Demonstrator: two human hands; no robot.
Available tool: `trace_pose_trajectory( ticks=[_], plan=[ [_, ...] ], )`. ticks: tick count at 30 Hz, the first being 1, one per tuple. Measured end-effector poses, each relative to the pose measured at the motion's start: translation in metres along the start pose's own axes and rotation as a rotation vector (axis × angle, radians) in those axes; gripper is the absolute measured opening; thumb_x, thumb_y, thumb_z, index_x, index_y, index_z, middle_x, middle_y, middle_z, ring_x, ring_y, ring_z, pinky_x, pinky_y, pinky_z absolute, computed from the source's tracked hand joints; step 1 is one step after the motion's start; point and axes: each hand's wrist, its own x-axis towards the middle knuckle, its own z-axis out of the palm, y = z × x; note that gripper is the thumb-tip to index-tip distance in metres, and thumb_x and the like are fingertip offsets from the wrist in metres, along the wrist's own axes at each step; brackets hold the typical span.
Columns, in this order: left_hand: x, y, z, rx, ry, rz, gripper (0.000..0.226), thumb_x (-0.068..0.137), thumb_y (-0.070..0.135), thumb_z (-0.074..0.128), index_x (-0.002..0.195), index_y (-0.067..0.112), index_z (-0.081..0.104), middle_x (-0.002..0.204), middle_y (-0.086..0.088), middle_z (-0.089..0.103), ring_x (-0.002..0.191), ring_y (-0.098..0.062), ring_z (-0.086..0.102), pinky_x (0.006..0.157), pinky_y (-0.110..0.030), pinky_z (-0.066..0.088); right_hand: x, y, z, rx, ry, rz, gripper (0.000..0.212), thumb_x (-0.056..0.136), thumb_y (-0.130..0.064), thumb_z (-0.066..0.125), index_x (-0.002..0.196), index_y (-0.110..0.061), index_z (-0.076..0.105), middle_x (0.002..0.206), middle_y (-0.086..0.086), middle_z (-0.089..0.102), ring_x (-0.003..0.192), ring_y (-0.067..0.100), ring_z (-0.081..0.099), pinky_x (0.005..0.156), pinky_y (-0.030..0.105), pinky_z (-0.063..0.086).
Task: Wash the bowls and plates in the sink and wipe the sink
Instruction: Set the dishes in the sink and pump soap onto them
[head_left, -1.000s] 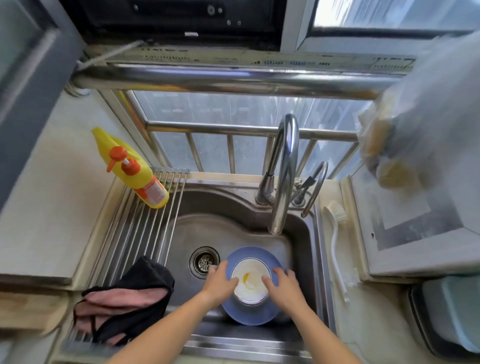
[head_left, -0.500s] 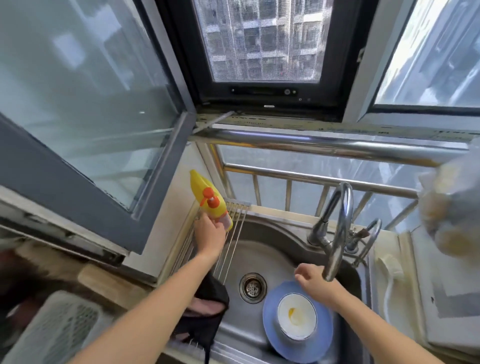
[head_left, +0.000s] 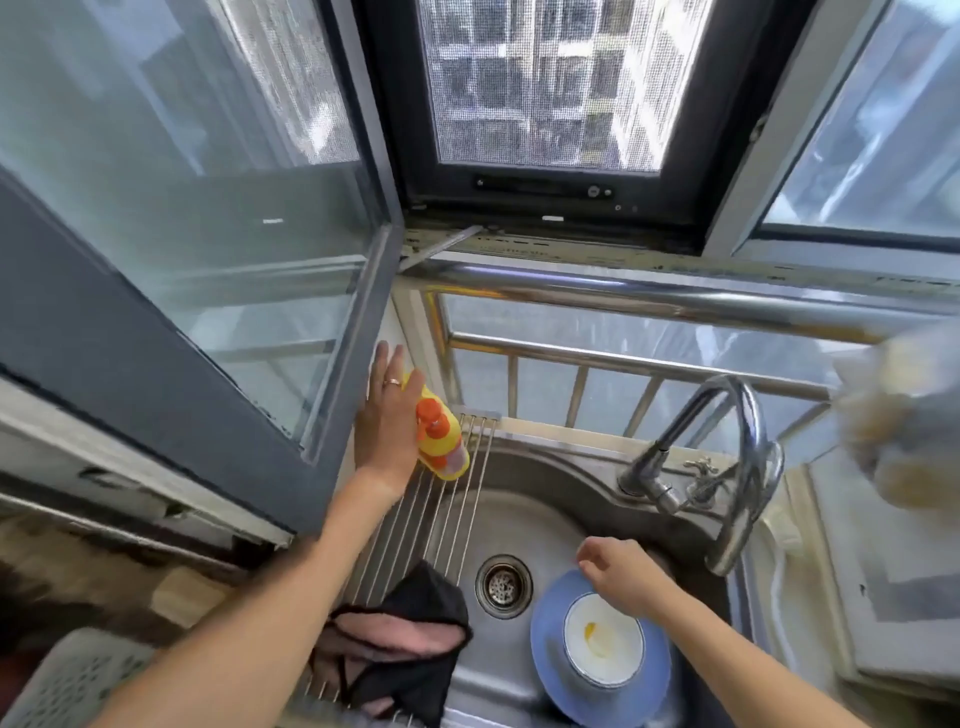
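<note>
A white bowl (head_left: 602, 644) with a yellow stain sits on a blue plate (head_left: 549, 642) at the near right of the steel sink (head_left: 524, 493). My right hand (head_left: 618, 571) hovers over the plate's far edge with loosely curled fingers and holds nothing. My left hand (head_left: 387, 415) is stretched to the sink's far left corner. Its fingers are straight and lie against the left side of the yellow soap bottle (head_left: 441, 441) with an orange pump.
The bottle stands on a roll-up wire rack (head_left: 447, 514) over the sink's left side, with a black and pink cloth (head_left: 405, 639) at its near end. Drain (head_left: 504, 586), faucet (head_left: 743, 467), brush (head_left: 779, 561), hanging plastic bag (head_left: 904, 415), open window sash (head_left: 208, 322) at left.
Both hands left the bowl. My left hand reached the soap bottle, then slid higher beside it with fingers straightened. My right hand stayed over the plate. The view tilted up.
</note>
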Motion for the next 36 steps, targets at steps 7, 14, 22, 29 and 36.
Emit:
trace_pose_trajectory(
  ticks=[7, 14, 22, 29, 36],
  plan=[
    [-0.011, 0.020, 0.010, 0.187, 0.088, 0.210, 0.019, 0.085, 0.008, 0.070, 0.102, 0.015, 0.063, 0.107, -0.012, 0.063, 0.107, -0.032, 0.052, 0.100, -0.055, 0.043, -0.021, -0.025, 0.003, 0.068, 0.064, 0.044, 0.024, 0.098, -0.023, 0.049, 0.110, -0.020, 0.070, 0.097, -0.003, 0.070, 0.095, 0.018, 0.067, 0.085, 0.029, 0.052],
    [-0.039, 0.057, 0.014, 0.068, 0.083, 0.410, 0.020, 0.083, 0.003, 0.067, 0.098, 0.015, 0.066, 0.097, -0.008, 0.065, 0.100, -0.030, 0.056, 0.092, -0.051, 0.049, -0.034, -0.011, -0.005, 0.114, 0.103, 0.080, 0.028, 0.096, -0.022, 0.048, 0.111, -0.022, 0.071, 0.100, -0.001, 0.073, 0.095, 0.018, 0.067, 0.084, 0.029, 0.053],
    [-0.063, 0.093, 0.053, 0.022, 0.026, 0.499, 0.034, 0.075, -0.001, 0.074, 0.103, 0.015, 0.065, 0.100, -0.006, 0.066, 0.101, -0.029, 0.058, 0.088, -0.042, 0.050, -0.025, 0.044, 0.007, 0.112, 0.057, 0.106, 0.025, 0.094, -0.020, 0.048, 0.104, -0.017, 0.070, 0.093, 0.001, 0.071, 0.095, 0.023, 0.069, 0.084, 0.032, 0.054],
    [-0.078, 0.089, 0.130, 0.014, -0.202, 0.342, 0.033, 0.081, -0.008, 0.063, 0.106, 0.013, 0.064, 0.101, -0.007, 0.065, 0.099, -0.028, 0.058, 0.074, -0.038, 0.048, 0.001, 0.090, 0.044, 0.114, 0.019, 0.139, 0.017, 0.094, -0.023, 0.047, 0.092, -0.025, 0.063, 0.092, 0.002, 0.069, 0.086, 0.024, 0.061, 0.074, 0.029, 0.047],
    [-0.091, 0.062, 0.187, 0.065, -0.316, 0.168, 0.029, 0.088, -0.002, 0.061, 0.110, 0.018, 0.060, 0.108, -0.003, 0.060, 0.102, -0.022, 0.051, 0.081, -0.033, 0.043, 0.013, 0.112, 0.082, 0.137, 0.039, 0.243, 0.026, 0.096, -0.020, 0.048, 0.114, -0.012, 0.064, 0.117, 0.012, 0.065, 0.109, 0.031, 0.060, 0.090, 0.037, 0.048]
  ],
)
